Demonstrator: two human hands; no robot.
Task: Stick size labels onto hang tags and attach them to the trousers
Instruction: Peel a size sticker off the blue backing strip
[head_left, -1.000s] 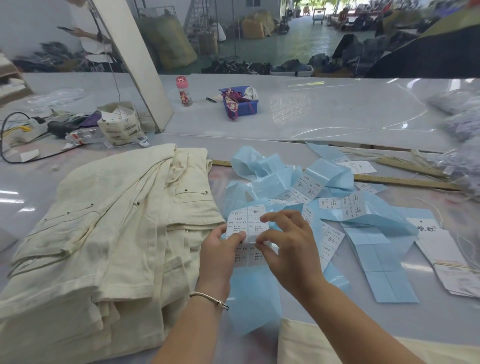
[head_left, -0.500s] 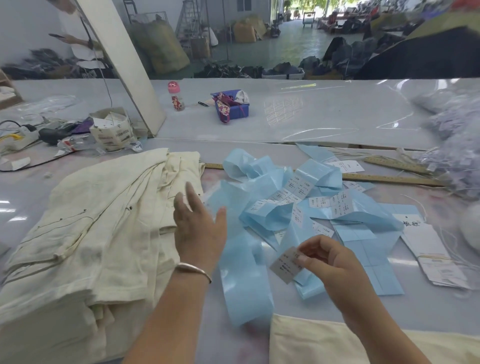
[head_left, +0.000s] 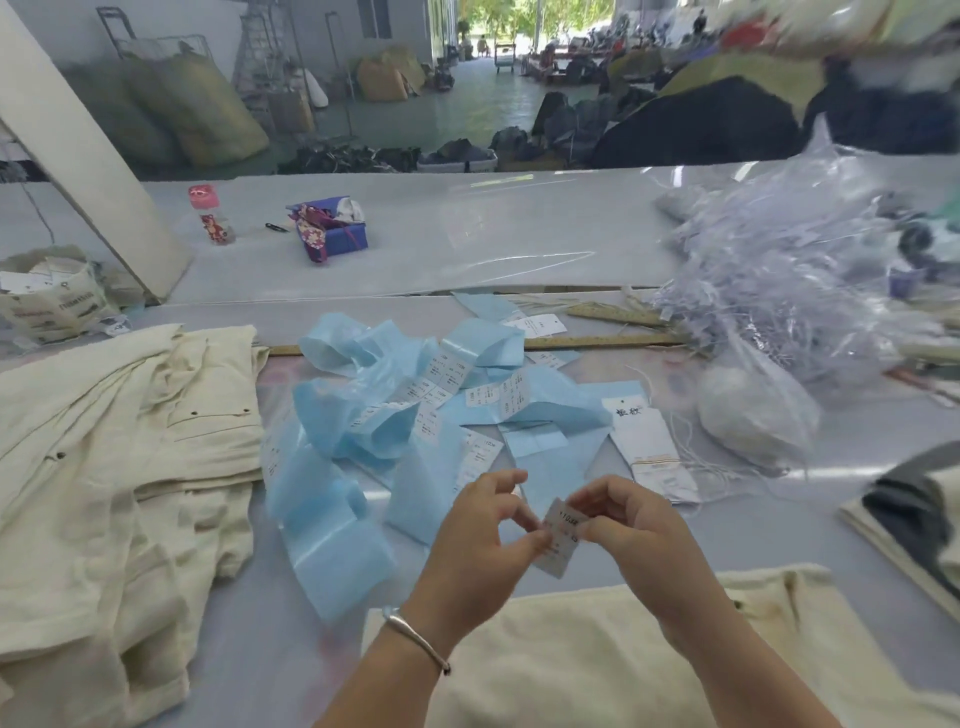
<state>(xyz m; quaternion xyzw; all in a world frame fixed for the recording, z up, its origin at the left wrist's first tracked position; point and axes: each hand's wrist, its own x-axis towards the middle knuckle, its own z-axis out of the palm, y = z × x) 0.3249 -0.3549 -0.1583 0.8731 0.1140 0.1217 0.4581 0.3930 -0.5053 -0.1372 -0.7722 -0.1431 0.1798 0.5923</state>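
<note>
A small white size label (head_left: 562, 540) with printed digits is held low in the middle, above the table. My left hand (head_left: 480, 545) pinches its left edge and my right hand (head_left: 626, 525) pinches its upper right part. Behind them lies a tangle of blue label backing strip (head_left: 395, 415) with several white labels still on it. White hang tags (head_left: 649, 447) with strings lie right of the strip. A stack of cream trousers (head_left: 119, 457) fills the left side, and another cream pair (head_left: 597, 654) lies under my forearms.
Two wooden rulers (head_left: 602, 340) lie behind the strip. A clear bag of plastic tag fasteners (head_left: 789, 291) sits at the right, dark folded cloth (head_left: 914, 519) at the right edge. A blue box (head_left: 337, 231), a small bottle (head_left: 210, 215) and a printed bag (head_left: 52, 301) stand farther back.
The label came off the strip in my right hand. My left hand swung left over the trousers, then came back to pinch the label. The view turned to the right.
</note>
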